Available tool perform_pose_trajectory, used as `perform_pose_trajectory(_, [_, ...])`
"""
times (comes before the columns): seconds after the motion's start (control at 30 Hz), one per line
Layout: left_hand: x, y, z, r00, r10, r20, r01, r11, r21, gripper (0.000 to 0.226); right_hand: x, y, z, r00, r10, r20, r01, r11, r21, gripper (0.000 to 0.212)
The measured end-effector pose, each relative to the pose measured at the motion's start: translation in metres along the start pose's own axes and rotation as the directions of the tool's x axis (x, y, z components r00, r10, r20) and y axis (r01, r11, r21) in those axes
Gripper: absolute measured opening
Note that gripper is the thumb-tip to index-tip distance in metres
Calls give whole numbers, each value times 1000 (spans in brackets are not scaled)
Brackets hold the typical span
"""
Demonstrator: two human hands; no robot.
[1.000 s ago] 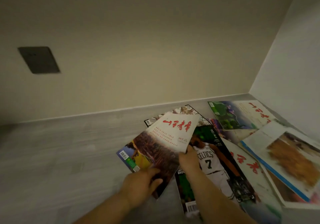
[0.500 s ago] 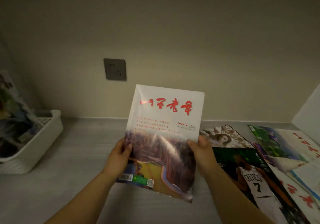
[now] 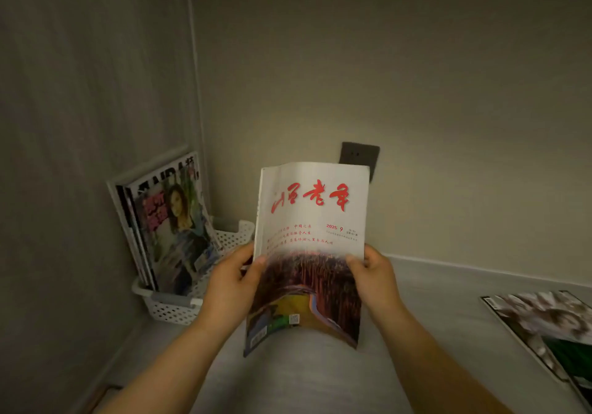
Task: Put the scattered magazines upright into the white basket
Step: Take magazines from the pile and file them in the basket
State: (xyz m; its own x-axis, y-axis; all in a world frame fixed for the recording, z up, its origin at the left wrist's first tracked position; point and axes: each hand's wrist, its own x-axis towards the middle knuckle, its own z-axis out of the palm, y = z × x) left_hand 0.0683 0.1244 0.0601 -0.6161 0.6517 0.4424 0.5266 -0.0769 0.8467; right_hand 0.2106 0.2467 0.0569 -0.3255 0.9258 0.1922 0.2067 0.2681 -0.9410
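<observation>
- white basket (image 3: 173, 312): on the grey counter (image 3: 320, 381), in the corner where side wall meets back wall; front rim & perforated wall in view.
- standing mags (image 3: 176, 231): in the basket's left part, upright, leaning back on the side wall; the basket's right part shows bare perforated wall.
- left hand (image 3: 230, 288): just right of the basket, in front of its right end; thumb on the cover, fingers curled behind the left edge, gripping the held mag.
- held mag (image 3: 314, 237): right of the basket, off the counter, near upright, red-title cover facing cam. Gripped at mid-height on both side edges; top half stands above the hands & above the basket rim, bottom edge sags.
- right hand (image 3: 374, 279): further right of the basket; thumb on the cover, fingers behind the right edge, gripping too.
- wall socket (image 3: 358, 154): on the back wall, right of & above the basket, partly behind the mag's top corner.
- flat mags (image 3: 544, 327): well right of the basket, lying on the counter; bare counter btwn.
</observation>
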Motion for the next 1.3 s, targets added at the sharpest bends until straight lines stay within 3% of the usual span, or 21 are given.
perform_pose_trajectory(0.17, [24, -9, -55, 985, 134, -110, -131, 991, 30, 22, 14, -38, 60, 984, -169, -47, 161, 978, -134, 26])
perform_pose_trajectory(0.33, [47, -28, -94, 949, 108, -297, -101, 994, 38, 22, 43, -66, 107, 967, -252, -35, 231, 925, -301, 25])
perform_pose_trajectory(0.7, [43, -101, -115, 933, -79, -352, 111, 991, 69, 10, 80, -62, 186, 980, -172, 101, 189, 964, -188, 20])
perform_pose_trajectory(0.97, [38, -122, -113, 926, -90, -366, 165, 970, 177, 10, 103, -51, 222, 977, -82, 199, 100, 992, -82, 26])
perform_pose_trajectory(1.1, [40, -128, -109, 920, -127, -369, 205, 963, 178, 10, 105, -41, 237, 964, 14, 267, -24, 999, 32, 38])
perform_pose_trajectory(1.2, [44, -130, -105, 907, -171, -385, 241, 960, 142, 9, 100, -34, 245, 973, -6, 233, -17, 995, 97, 57])
perform_pose_trajectory(1.3, [47, -132, -101, 877, -213, -431, 279, 955, 96, 33, 94, -29, 252, 975, 35, 219, -68, 987, 146, 65])
